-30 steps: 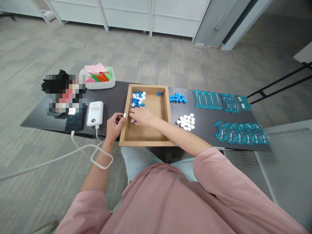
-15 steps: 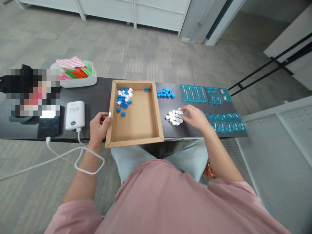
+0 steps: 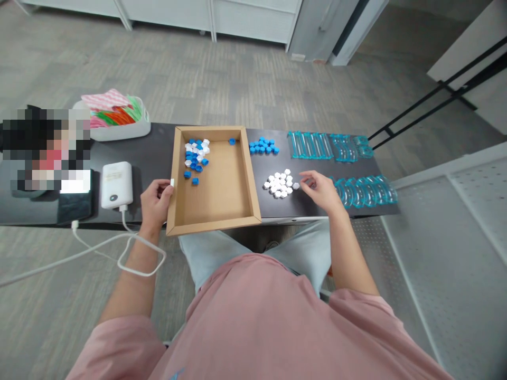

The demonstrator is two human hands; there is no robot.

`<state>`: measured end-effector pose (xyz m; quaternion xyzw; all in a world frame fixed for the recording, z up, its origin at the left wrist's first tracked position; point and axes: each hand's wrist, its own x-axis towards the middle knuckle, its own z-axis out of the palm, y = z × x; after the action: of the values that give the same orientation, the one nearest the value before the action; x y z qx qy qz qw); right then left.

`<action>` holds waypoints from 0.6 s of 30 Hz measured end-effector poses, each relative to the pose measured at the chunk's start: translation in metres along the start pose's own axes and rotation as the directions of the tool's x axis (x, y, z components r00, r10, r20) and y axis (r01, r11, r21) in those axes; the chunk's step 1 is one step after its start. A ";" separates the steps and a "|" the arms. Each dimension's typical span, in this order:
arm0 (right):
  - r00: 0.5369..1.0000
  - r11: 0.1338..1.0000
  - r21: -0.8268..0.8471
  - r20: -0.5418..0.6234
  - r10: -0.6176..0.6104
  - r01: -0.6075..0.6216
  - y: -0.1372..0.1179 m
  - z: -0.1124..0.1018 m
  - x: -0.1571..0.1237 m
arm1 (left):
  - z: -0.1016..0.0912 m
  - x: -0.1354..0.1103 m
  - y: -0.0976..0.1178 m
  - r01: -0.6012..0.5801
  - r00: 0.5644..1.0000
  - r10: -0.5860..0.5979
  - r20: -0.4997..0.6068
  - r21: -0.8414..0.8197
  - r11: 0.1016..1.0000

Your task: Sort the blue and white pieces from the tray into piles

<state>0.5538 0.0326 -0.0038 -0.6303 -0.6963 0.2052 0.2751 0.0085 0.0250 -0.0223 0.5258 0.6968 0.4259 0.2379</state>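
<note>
One cardboard tray [image 3: 222, 198] lies on a dark table [image 3: 156, 153], left of the frame's centre. Inside, at its upper left, is one mixed cluster of blue and white pieces [image 3: 194, 157], too tightly packed to count. Just below sit two separate blue pieces [image 3: 195, 181], and one lone blue piece [image 3: 232, 141] lies near the tray's upper right corner.

Right of the tray are two piles: about a dozen blue hexagons [image 3: 262, 146] above, and more white hexagons [image 3: 279, 182] below. The right hand [image 3: 321, 191] is beside the white pile, thumb and forefinger slightly apart, near one white hexagon at the pile's right edge; I cannot tell whether they touch it. The left hand [image 3: 156, 203] has its fingers curled at the tray's left rim, beside one small white bit [image 3: 171, 182]; whether it grips that is unclear. Four groups of teal pieces [image 3: 311, 145] fill the table's right end.
</note>
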 end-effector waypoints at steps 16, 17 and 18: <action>0.638 0.737 -0.146 0.626 -0.448 0.661 -0.271 0.213 0.098 | 0.002 -0.001 -0.002 -0.004 1.000 0.005 0.026 -0.026 1.000; 0.590 0.724 -0.088 0.650 -0.479 0.684 -0.269 0.213 0.095 | 0.002 -0.001 -0.003 -0.007 1.000 0.008 0.028 -0.032 0.999; 0.534 0.711 -0.003 0.662 -0.526 0.703 -0.264 0.210 0.091 | 0.002 -0.001 -0.004 -0.011 0.999 0.012 0.031 -0.038 0.999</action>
<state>0.2123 0.1034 0.0136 -0.2685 -0.9441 0.1915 -0.0020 0.0084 0.0246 -0.0269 0.5318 0.6818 0.4320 0.2563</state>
